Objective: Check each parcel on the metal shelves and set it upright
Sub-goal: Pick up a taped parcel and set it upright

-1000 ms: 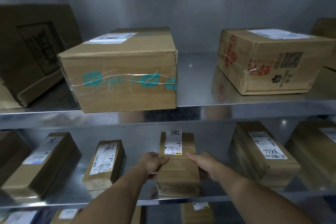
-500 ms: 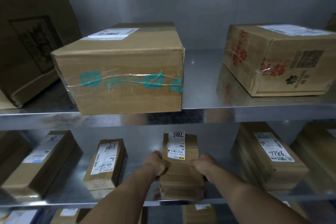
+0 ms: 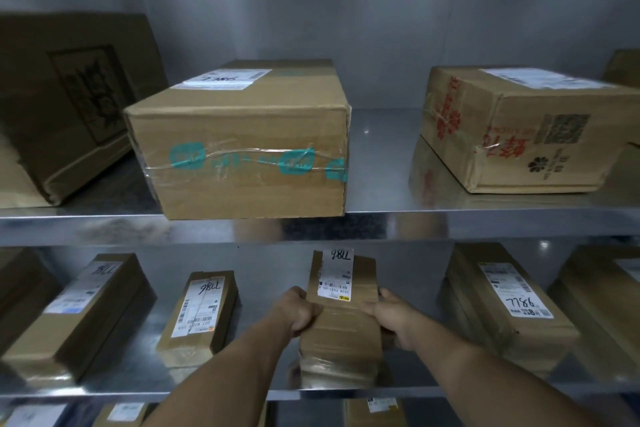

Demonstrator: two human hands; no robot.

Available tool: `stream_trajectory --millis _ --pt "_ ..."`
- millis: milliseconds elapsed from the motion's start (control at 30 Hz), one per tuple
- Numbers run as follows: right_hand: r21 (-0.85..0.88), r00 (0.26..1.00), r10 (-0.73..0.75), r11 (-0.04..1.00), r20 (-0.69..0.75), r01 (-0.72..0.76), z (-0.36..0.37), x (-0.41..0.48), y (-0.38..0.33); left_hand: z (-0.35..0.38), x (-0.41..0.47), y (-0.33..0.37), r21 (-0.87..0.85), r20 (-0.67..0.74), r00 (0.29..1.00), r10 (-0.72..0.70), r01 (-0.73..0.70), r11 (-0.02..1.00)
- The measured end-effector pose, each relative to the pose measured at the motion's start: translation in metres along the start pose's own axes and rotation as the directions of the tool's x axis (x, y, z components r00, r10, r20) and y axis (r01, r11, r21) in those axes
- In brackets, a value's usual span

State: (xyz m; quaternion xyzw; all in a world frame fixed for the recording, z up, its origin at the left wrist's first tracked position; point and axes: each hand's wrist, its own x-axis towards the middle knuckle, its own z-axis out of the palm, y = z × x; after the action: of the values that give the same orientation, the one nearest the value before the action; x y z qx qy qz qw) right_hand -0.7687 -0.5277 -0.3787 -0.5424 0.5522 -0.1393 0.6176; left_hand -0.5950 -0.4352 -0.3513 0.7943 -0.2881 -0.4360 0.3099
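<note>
Below the teal-taped box point(image 3: 242, 180), our left hand point(image 3: 298, 314) and right hand point(image 3: 393, 319) curl round the labelled parcel point(image 3: 341, 334), one each side.

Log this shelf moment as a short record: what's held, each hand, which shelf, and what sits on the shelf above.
held: small parcel, white label facing the camera
left hand: grips its left edge
right hand: grips its right edge
where: lower shelf, near the front
above: teal-taped box; red-printed box
</note>
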Motion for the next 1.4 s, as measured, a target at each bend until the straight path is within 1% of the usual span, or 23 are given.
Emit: stream_trajectory --millis 33,100,167,233,333,433,533,667,733,867,967,1100,1233,1400 --pt "0.069 1.0 -0.016 0.997 -0.001 0.016 -0.002 -0.002 -0.004 -0.002 -0.001 0.002 -0.024 -0.008 0.999 0.032 -0.033 0.999" --pt "0.149 0.999 -0.041 0.988 -0.034 0.045 -0.004 -0.005 -0.013 -0.006 -0.006 0.005 -0.13 0.011 0.998 0.068 -0.066 0.989" --pt "0.162 0.995 -0.052 0.985 -0.087 0.066 -0.006 -0.005 -0.02 -0.012 -0.012 0.01 -0.225 0.053 0.996 0.07 -0.056 0.973" --pt "0.172 0.991 -0.04 0.983 -0.128 0.062 -0.009 -0.002 -0.026 -0.014 -0.017 0.016 -0.276 0.07 0.995 0.077 -0.055 0.96" --pt "0.28 0.992 -0.03 0.958 -0.125 0.064 -0.01 0.0 -0.034 -0.016 -0.023 0.023 -0.337 0.014 0.993 0.12 -0.108 0.935" --pt "0.325 0.976 -0.053 0.938 -0.211 0.121 -0.012 -0.002 -0.041 -0.017 -0.023 0.029 -0.384 -0.024 0.99 0.142 -0.14 0.912" --pt "0.283 0.96 -0.051 0.95 -0.277 0.132 -0.016 -0.008 -0.049 -0.021 -0.023 0.034 -0.377 -0.017 0.989 0.145 -0.141 0.915" --pt "0.23 0.967 -0.05 0.967 -0.248 0.109 -0.02 -0.015 -0.059 -0.027 -0.027 0.036 -0.473 -0.01 0.996 0.09 -0.084 0.877" --pt "0.184 0.97 -0.063 0.977 -0.234 0.108 -0.019 -0.015 -0.063 -0.027 -0.031 0.038 -0.499 -0.022 0.996 0.091 -0.09 0.862" --pt "0.107 0.978 -0.094 0.988 -0.186 0.115 -0.016 -0.012 -0.066 -0.025 -0.035 0.04 -0.488 -0.033 0.992 0.124 -0.124 0.864" --pt "0.079 0.986 -0.079 0.993 -0.144 0.091 -0.014 -0.015 -0.061 -0.024 -0.035 0.038 -0.458 -0.019 0.994 0.105 -0.102 0.883" --pt "0.06 0.989 -0.073 0.995 -0.13 0.081 -0.01 -0.013 -0.054 -0.023 -0.031 0.035 -0.419 -0.015 0.997 0.079 -0.078 0.904" --pt "0.068 0.987 -0.078 0.994 -0.142 0.089 -0.007 -0.013 -0.052 -0.022 -0.027 0.031 -0.344 -0.02 0.997 0.074 -0.076 0.936" --pt "0.031 0.986 -0.091 0.995 -0.142 0.097 -0.008 -0.016 -0.053 -0.022 -0.021 0.03 -0.264 -0.038 0.997 0.071 -0.078 0.961"
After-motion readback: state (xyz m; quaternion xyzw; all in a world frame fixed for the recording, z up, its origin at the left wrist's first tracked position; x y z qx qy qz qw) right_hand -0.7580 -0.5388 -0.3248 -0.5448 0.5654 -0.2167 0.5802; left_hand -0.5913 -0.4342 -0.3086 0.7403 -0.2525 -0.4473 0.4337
